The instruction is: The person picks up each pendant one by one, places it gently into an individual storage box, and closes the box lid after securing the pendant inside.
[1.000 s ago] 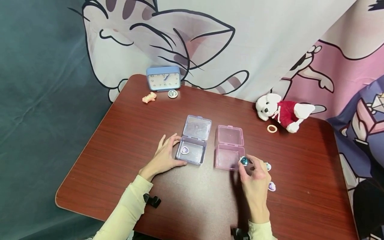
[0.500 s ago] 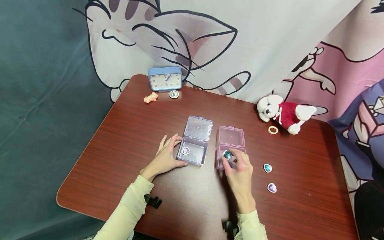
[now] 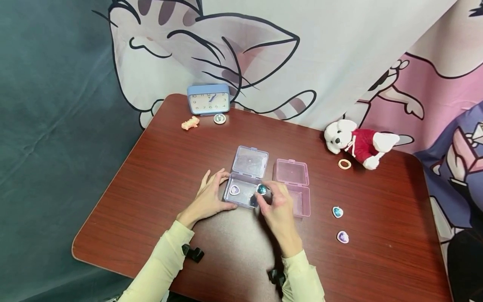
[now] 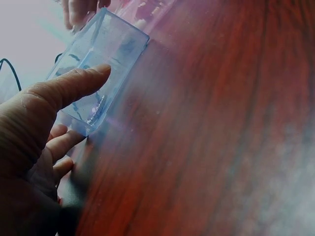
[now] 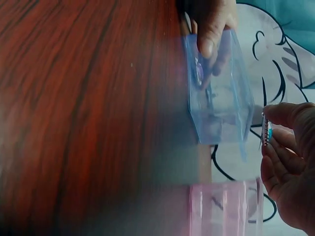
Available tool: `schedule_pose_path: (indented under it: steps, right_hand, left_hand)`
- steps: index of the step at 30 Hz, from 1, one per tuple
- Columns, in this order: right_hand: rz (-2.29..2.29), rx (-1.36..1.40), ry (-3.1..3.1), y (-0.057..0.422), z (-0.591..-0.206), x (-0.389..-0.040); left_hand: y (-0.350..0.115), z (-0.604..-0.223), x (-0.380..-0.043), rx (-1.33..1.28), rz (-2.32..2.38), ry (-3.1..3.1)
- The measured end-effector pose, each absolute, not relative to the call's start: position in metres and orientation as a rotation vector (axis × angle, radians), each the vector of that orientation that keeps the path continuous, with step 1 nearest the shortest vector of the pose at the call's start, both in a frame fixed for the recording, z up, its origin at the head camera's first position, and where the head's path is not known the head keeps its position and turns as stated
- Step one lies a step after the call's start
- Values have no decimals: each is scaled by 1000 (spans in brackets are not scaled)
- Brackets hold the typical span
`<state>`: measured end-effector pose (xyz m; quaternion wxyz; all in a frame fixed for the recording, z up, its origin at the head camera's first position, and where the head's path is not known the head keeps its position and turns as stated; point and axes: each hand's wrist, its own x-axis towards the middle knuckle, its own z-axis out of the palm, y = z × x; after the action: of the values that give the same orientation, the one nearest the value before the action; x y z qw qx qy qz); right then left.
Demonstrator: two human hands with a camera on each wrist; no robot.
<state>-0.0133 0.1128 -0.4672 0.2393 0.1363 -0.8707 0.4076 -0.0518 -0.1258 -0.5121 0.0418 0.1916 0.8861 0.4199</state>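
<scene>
A clear bluish-purple plastic box (image 3: 245, 200) stands on the table with its lid tipped back. My left hand (image 3: 207, 201) holds its left side, the thumb along the front wall and the fingers round the left side. Inside the box, at the left, lies a purple heart-shaped gem (image 3: 235, 190) with a pale beaded rim. Over the box's right part, my right hand (image 3: 280, 205) pinches a teal gem (image 3: 261, 189) with a similar rim between thumb and fingers. The right wrist view shows this teal gem (image 5: 267, 132) edge-on, above the box's rim.
A pink box (image 3: 302, 201), lid also back, stands just right, partly behind my right hand. Further right lie a blue gem (image 3: 337, 212) and a purple gem (image 3: 342, 237). Behind are a clock (image 3: 209, 100), a small figurine (image 3: 190, 123), a plush dog (image 3: 358, 140) and a ring (image 3: 344, 164).
My right hand has carried the teal gem leftward, from the pink box's right edge across it to above the bluish box. My left hand stays on its box.
</scene>
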Motion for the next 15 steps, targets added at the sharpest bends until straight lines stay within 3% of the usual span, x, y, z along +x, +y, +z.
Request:
schedule_pose_path:
  steps: [15]
  right_hand:
    - [1079, 420, -2506, 93, -472, -23]
  left_hand:
    - [-125, -513, -52, 594, 1296, 2707]
